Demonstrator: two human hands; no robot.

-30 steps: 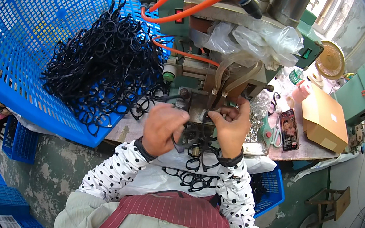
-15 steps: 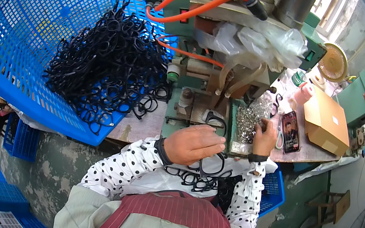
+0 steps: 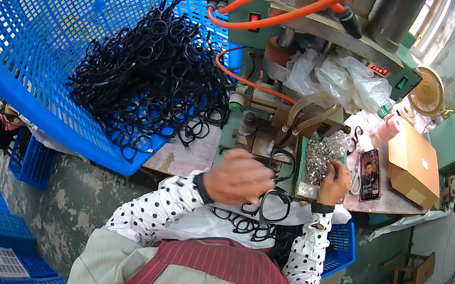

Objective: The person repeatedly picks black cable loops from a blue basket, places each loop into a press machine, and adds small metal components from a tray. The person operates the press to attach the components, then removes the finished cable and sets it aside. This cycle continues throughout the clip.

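My left hand (image 3: 238, 178), smeared by motion, hovers just left of a black eyeglass frame (image 3: 275, 206) at the front of the press. That frame's upper part lies at the press's metal fixture (image 3: 265, 147), and its lower rim hangs over the bench edge. Whether the left fingers hold anything is not visible. My right hand (image 3: 335, 186) has thumb and fingertips pinched together over a green-edged tray (image 3: 307, 191) of small shiny metal parts (image 3: 318, 159). Anything between those fingertips is too small to make out. More black eyeglass frames (image 3: 247, 226) lie on white cloth at my lap.
A big blue basket (image 3: 62, 131) at the left holds a heap of black eyeglass frames (image 3: 155, 71). Orange hoses (image 3: 269, 27) loop over the green press. Right of the tray are scissors (image 3: 355, 183), a phone (image 3: 370, 175) and a cardboard box (image 3: 414, 163). A wooden stool (image 3: 412, 272) stands beyond.
The view has shifted, so the bench sits further right. My left hand has lifted off the eyeglass frame and blurs with motion. The right hand stays at the metal parts, fingertips now drawn together.
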